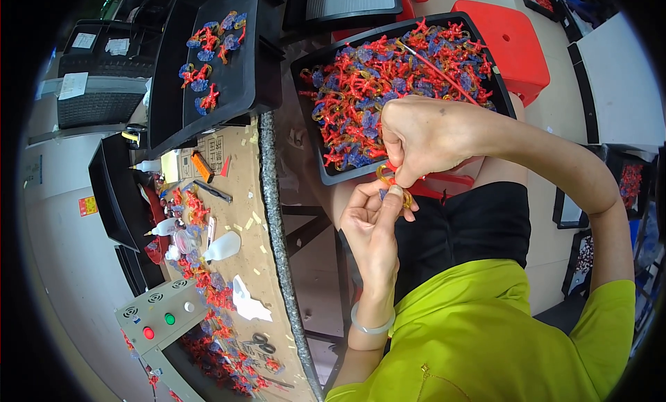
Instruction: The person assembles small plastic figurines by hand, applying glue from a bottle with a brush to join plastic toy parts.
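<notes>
My left hand [372,225], with a pale bangle [373,328] on its wrist, pinches a small plastic piece [390,185] in red, amber and blue between thumb and fingers. My right hand [422,140] reaches over from the right with bent wrist, its thumb and fingertips closed on the red part of the same piece. Fingers cover much of it, so its exact shape is hidden. Just beyond the hands sits a black tray [316,149] heaped with similar red, blue and amber pieces. A thin red stick with a pale tip [444,76] lies across the heap.
Left is a workbench [274,263] with a white bottle [223,246], an orange cutter [202,167], scissors [263,343] and a grey machine with buttons [161,317]. Another black tray [239,76] carries several pieces. A red stool [510,48] stands behind the heaped tray.
</notes>
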`<state>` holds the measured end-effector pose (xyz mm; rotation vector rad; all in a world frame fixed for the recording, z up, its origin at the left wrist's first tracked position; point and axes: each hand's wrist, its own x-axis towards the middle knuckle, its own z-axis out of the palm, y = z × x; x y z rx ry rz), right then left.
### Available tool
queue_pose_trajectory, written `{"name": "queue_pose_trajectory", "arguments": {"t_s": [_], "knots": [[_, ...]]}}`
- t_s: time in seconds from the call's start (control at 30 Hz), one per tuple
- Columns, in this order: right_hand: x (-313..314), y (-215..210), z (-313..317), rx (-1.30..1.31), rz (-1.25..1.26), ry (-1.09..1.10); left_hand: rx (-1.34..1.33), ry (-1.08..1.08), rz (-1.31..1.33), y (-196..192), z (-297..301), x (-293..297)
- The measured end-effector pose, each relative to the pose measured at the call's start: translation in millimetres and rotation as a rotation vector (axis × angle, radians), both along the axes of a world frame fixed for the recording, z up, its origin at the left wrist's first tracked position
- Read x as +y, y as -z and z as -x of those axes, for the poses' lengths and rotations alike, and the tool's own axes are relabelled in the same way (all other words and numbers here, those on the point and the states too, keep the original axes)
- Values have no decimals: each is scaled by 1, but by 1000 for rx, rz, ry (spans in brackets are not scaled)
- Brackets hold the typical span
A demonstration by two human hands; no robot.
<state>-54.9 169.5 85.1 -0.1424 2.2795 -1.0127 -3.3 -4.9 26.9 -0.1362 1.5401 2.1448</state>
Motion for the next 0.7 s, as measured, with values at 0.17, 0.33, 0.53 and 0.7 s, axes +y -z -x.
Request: {"name": "queue_pose_trajectory", "arguments": {"t_s": [0.17,0.33,0.53,0.7], "knots": [[3,6,-1,16,82,14,27,-15,6,2,0,-2],[9,10,-4,34,164,8,60,-13,11,1,-1,-3],[6,10,-6,52,165,23,66,-15,25,2,-1,-4],[4,10,-8,47,163,55,40,-15,12,2,-1,-5]]}}
